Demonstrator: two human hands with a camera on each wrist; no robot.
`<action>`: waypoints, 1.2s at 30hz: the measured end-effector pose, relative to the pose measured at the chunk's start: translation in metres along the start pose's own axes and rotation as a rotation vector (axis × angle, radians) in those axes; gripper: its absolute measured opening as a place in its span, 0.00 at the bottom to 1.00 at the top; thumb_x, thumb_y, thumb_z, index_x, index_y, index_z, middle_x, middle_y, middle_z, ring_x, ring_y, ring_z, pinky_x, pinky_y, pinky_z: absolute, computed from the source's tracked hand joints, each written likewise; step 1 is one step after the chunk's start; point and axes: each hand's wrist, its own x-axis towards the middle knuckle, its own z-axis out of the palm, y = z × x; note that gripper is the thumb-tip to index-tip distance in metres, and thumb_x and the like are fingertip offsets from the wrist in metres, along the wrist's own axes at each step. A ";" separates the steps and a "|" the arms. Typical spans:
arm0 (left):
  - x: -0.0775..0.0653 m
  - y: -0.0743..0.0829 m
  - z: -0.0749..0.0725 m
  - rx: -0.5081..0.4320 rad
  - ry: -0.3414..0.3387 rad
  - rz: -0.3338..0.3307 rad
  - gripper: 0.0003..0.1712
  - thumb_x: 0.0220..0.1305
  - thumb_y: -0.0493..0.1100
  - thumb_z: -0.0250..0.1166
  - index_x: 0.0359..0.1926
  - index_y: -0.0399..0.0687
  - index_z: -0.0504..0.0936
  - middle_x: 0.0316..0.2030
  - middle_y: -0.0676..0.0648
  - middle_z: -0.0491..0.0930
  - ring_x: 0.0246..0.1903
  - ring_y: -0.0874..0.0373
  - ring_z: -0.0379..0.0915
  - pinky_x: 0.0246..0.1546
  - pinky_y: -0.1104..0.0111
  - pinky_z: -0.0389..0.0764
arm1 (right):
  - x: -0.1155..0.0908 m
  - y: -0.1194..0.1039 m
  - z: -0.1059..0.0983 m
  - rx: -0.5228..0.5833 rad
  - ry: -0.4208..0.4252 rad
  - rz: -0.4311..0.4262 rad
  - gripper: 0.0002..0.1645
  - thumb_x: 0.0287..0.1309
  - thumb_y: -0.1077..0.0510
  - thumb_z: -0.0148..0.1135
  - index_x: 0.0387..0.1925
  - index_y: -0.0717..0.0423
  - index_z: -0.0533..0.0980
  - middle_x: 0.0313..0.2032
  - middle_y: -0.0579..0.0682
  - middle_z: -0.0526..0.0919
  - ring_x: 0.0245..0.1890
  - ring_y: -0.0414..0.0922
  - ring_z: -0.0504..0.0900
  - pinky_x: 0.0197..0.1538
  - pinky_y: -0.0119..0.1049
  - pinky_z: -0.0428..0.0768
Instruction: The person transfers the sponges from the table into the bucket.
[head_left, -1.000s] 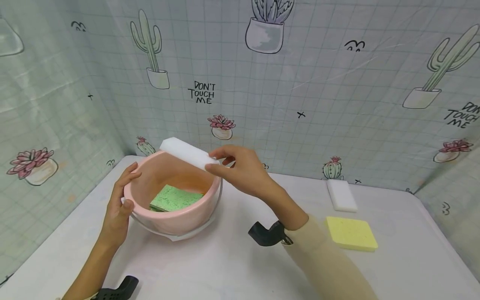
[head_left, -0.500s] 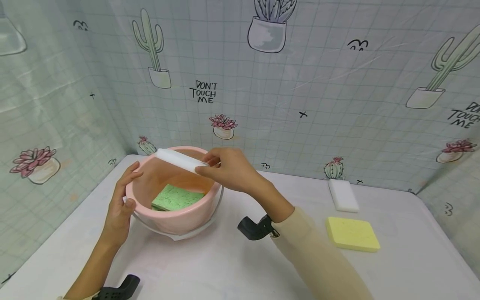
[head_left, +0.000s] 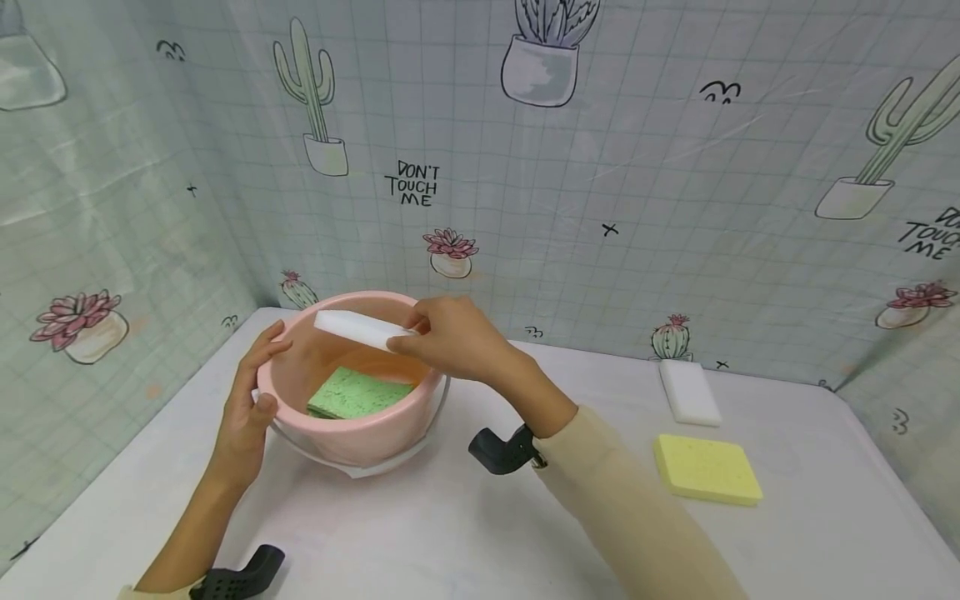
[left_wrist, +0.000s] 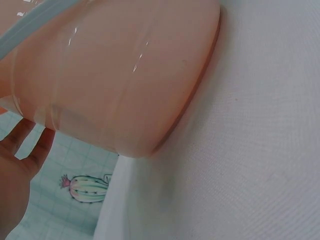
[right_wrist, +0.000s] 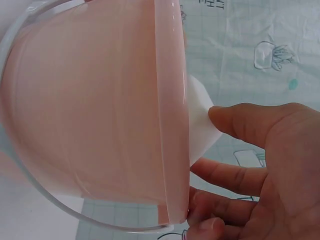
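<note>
A pink bucket point(head_left: 360, 437) with a pale handle stands on the table's left side, a green sponge point(head_left: 357, 393) lying inside it. My left hand point(head_left: 247, 425) holds the bucket by its left side, thumb and fingers at the rim; in the left wrist view its fingers touch the outer wall. Between thumb and fingers, my right hand point(head_left: 461, 342) pinches one end of a white sponge point(head_left: 356, 327). This white sponge is tilted over the bucket's opening, at about rim height. In the right wrist view the rim hides most of it.
To the right on the white table point(head_left: 450, 533) lie another white sponge point(head_left: 690, 392) and a yellow sponge point(head_left: 708, 469). A cactus-printed sheet point(head_left: 600, 167) forms the back and side walls.
My right hand has moved slightly left and down, bringing the white sponge from above the rim to lower over the bucket's opening. The left hand keeps its place on the bucket.
</note>
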 end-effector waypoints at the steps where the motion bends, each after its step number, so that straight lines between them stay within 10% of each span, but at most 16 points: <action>1: 0.000 0.000 0.000 -0.001 0.000 -0.008 0.37 0.65 0.59 0.55 0.68 0.44 0.62 0.73 0.52 0.49 0.71 0.53 0.40 0.68 0.57 0.46 | 0.001 -0.001 0.000 -0.017 -0.008 0.000 0.21 0.58 0.43 0.63 0.45 0.53 0.80 0.41 0.45 0.82 0.41 0.40 0.78 0.40 0.33 0.77; 8: 0.000 -0.002 -0.002 0.010 -0.008 -0.011 0.37 0.66 0.59 0.55 0.68 0.43 0.61 0.73 0.51 0.48 0.71 0.53 0.40 0.68 0.58 0.46 | 0.006 -0.006 0.005 -0.177 -0.048 -0.013 0.20 0.58 0.42 0.62 0.44 0.52 0.80 0.31 0.40 0.83 0.33 0.38 0.78 0.35 0.32 0.75; 19: 0.000 -0.002 -0.002 -0.012 -0.009 0.006 0.37 0.65 0.58 0.56 0.67 0.42 0.62 0.73 0.50 0.49 0.71 0.52 0.40 0.68 0.61 0.48 | 0.009 -0.011 0.011 -0.341 -0.099 0.014 0.24 0.58 0.42 0.62 0.50 0.52 0.79 0.42 0.43 0.83 0.44 0.44 0.77 0.44 0.36 0.75; 36: 0.001 -0.001 -0.001 0.002 -0.009 -0.002 0.36 0.66 0.58 0.55 0.67 0.42 0.62 0.73 0.50 0.49 0.71 0.52 0.40 0.68 0.60 0.48 | 0.009 -0.010 0.013 -0.343 -0.095 0.023 0.23 0.60 0.43 0.60 0.51 0.52 0.78 0.42 0.45 0.83 0.45 0.44 0.76 0.43 0.37 0.76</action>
